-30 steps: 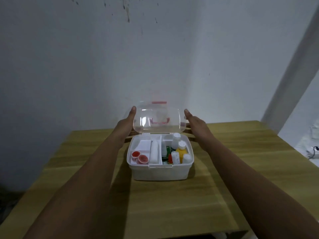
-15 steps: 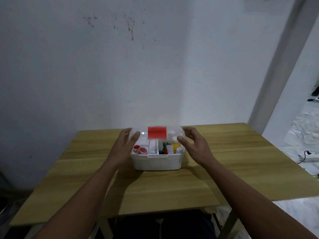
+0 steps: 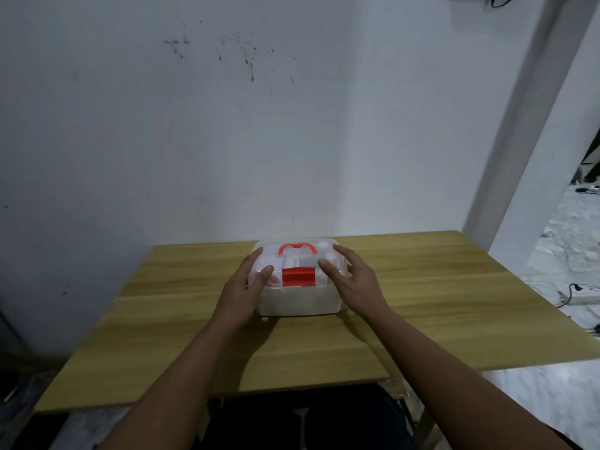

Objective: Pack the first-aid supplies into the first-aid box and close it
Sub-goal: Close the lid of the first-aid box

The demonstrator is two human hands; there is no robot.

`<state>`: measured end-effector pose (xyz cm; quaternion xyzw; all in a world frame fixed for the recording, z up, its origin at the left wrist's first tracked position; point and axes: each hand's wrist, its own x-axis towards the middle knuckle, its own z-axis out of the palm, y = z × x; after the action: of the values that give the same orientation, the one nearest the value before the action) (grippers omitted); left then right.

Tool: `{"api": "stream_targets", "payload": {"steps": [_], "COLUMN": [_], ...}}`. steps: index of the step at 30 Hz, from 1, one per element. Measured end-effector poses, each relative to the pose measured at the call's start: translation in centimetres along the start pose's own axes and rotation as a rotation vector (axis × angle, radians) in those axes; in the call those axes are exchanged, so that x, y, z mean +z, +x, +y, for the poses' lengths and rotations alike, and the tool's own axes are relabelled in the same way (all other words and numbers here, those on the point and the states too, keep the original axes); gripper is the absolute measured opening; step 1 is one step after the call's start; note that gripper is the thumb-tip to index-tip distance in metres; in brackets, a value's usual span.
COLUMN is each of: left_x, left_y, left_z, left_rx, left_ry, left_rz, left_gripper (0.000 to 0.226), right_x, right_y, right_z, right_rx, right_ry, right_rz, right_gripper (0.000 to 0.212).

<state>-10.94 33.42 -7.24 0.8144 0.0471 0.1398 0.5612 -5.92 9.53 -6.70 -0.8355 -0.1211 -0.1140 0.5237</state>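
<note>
Head view: first-aid box [image 3: 298, 300] sits mid-table [image 3: 422, 303], lid [image 3: 300, 258] down. Left hand [image 3: 242, 287] and right hand [image 3: 352, 280] rest spread and flat on it, gripping nothing. I should press evenly, then snap the red latch [image 3: 298, 277].

Bare arms, no sleeves in view

Both forearms are uncovered from the frame's lower edge to the wrist; the left hand [image 3: 242, 287] and right hand [image 3: 355, 280] carry no gloves, rings, watch or bands. Dark trousers [image 3: 302, 417] cover the lap below.
</note>
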Motion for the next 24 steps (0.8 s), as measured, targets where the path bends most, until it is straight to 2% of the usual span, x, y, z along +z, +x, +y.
{"api": "stream_targets", "payload": {"steps": [3,6,9,14,17,24], "left_x": [0.2,0.2,0.0,0.1,-0.3,-0.1], "left_y": [0.0,0.0,-0.2,-0.8,-0.6,2.1], "left_z": [-0.2,0.1,0.2,0.1,-0.2,-1.0], "left_rx": [0.011,0.003,-0.012,0.035,0.072,0.108], "left_ry": [0.031,0.031,0.016,0.075,0.068,0.052], "left_rz": [0.013,0.005,-0.013,-0.038,-0.080,-0.160], "left_gripper": [0.056,0.058,0.064,0.099,0.113,0.113], "right_x": [1.6,2.2,1.7,0.8,0.6,0.4], "right_y": [0.2,0.6,0.1,-0.9,-0.8,1.8], "right_z": [-0.9,-0.8,0.1,1.3,1.5,2.4], "right_rx": [0.061,0.088,0.046,-0.036,-0.104,-0.106], "right_ry": [0.015,0.050,0.076,0.068,0.020,-0.045], "right_rz": [0.105,0.118,0.058,-0.040,-0.063,-0.092], "right_gripper": [0.076,0.079,0.087,0.114,0.115,0.118]}}
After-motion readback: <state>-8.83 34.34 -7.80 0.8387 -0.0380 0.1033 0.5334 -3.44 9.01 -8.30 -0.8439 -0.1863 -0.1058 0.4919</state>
